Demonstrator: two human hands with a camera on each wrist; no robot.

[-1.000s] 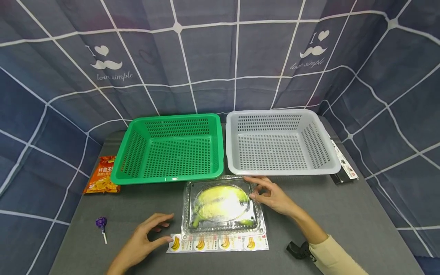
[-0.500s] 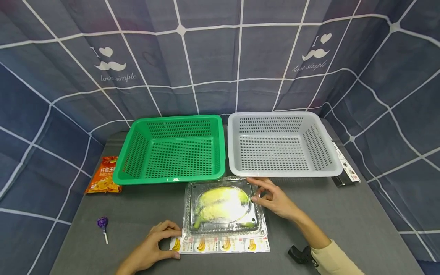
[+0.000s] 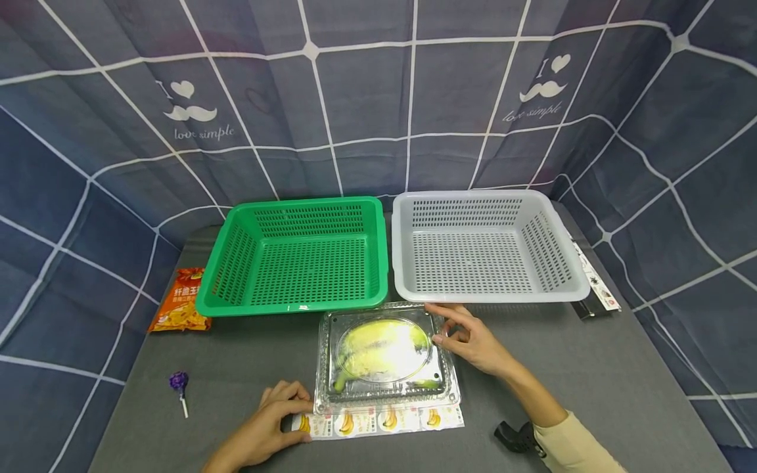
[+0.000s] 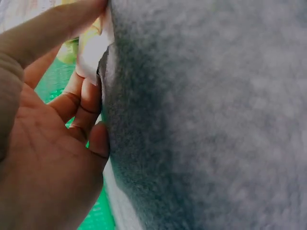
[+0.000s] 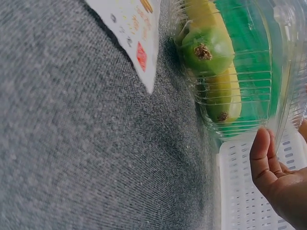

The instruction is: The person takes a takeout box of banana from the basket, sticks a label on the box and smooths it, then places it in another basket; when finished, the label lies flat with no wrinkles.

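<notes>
A clear plastic clamshell box [image 3: 387, 394] with bananas [image 3: 378, 348] inside lies at the table's middle. A strip of banana stickers [image 3: 389, 420] sticks out along its near side. At the strip's left end, my left hand [image 3: 266, 424] holds its edges between thumb and fingers; the left wrist view shows the white strip end [image 4: 91, 52] there. My right hand [image 3: 473, 338] holds the box's right side, forefinger near the far corner and thumb lower down. In the right wrist view its thumb [image 5: 261, 148] is at the box's rim, and green banana tips show through the plastic.
A green basket [image 3: 292, 307] and a grey-white basket [image 3: 491, 297] stand behind the box. An orange snack bag [image 3: 180, 302] and a purple lollipop [image 3: 179, 381] lie on the left. A black-and-white package [image 3: 594, 279] lies at the right.
My left hand has moved right to the strip's left end and closed its fingers there, and that end now sits slightly lower in view. The right hand and box have hardly moved.
</notes>
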